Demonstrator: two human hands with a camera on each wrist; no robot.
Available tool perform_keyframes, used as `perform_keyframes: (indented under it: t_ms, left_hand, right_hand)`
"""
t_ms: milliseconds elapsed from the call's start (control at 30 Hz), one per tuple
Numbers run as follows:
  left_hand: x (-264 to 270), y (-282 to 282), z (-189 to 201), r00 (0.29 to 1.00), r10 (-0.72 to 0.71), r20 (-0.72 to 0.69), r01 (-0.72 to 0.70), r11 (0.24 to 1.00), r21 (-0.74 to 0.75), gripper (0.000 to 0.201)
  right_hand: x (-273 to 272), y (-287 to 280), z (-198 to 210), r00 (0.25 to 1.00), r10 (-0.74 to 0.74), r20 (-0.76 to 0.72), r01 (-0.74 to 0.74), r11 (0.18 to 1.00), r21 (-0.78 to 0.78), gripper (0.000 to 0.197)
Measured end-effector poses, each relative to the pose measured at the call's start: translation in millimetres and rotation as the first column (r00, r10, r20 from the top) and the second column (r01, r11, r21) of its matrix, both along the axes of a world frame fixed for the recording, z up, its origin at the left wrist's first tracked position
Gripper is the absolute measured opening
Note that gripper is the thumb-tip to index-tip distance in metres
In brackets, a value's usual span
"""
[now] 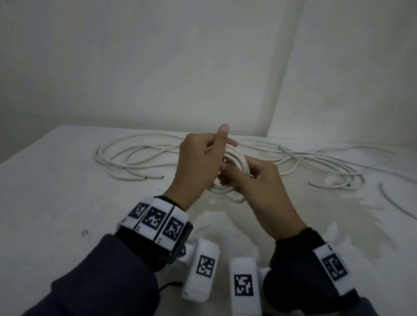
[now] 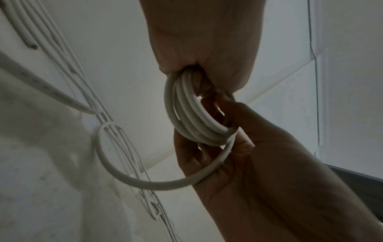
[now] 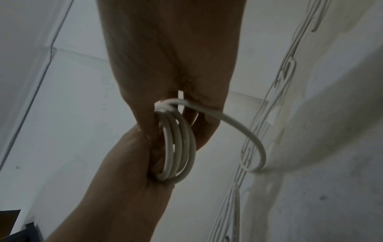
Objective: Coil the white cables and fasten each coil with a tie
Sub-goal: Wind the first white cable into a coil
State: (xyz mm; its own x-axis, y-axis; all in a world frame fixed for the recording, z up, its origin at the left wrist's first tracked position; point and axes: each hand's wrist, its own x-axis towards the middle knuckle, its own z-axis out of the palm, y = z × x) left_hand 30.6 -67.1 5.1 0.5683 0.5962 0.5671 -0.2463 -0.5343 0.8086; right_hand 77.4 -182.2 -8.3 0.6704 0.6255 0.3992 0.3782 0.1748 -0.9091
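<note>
Fingers (image 1: 226,171) of both hands grip coil (image 2: 186,113), R wrist cam shows tie (image 3: 180,96)

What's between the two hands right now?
The white cable coil, held by the left hand and right hand on opposite sides; clearest in the left wrist view.

Both raised, the left hand (image 1: 198,156) and right hand (image 1: 256,181) meet with fingers curled (left thumb upright).

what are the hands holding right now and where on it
Both hold one coil of white cable, lifted off the table. The left hand grips the loops on one side; the right hand pinches the opposite side. One outer loop hangs loose.
</note>
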Motion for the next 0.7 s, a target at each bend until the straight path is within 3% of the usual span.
perform_keyframes:
  t_ms: [67,167,267,400,500,567,633,700]
  left_hand:
    - [1,3,-2,1.0,0.029,0.003,-0.028,0.998,-0.055,0.042]
    - [2,5,-4,1.0,0.025,0.005,-0.024,0.986,-0.165,0.044]
    - [3,2,-4,1.0,0.003,0.009,0.0,0.948,-0.319,0.046]
    - [7,3,-12,0.999,0.034,0.0,-0.031,0.937,-0.349,0.047]
    - [6,3,-8,0.985,-0.151,-0.086,0.098,0.893,-0.439,0.046]
    - [3,6,-2,0.941,-0.289,-0.176,0.155,0.83,-0.536,0.048]
    - [-2,12,-1,0.877,-0.341,-0.34,0.097,0.817,-0.569,0.05]
    - [-9,14,-6,0.69,-0.411,-0.596,0.059,0.852,-0.52,0.058]
  right_hand:
    - [-3,1,0,0.981,0.143,-0.13,-0.14,0.99,0.035,0.015]
    - [-8,7,2,0.892,0.301,-0.338,-0.258,0.952,0.166,0.022]
    - [-11,14,0,0.849,0.313,-0.425,-0.235,0.945,0.227,0.027]
    - [-11,20,-7,0.834,0.287,-0.471,-0.188,0.951,0.245,0.029]
    - [-3,16,-8,0.839,0.222,-0.496,-0.105,0.962,0.252,0.029]
    - [7,9,-5,0.797,0.214,-0.565,-0.01,0.94,0.342,0.031]
    - [16,2,0,0.721,0.281,-0.634,0.07,0.88,0.47,0.033]
    - [19,-2,4,0.648,0.385,-0.658,0.104,0.81,0.577,0.034]
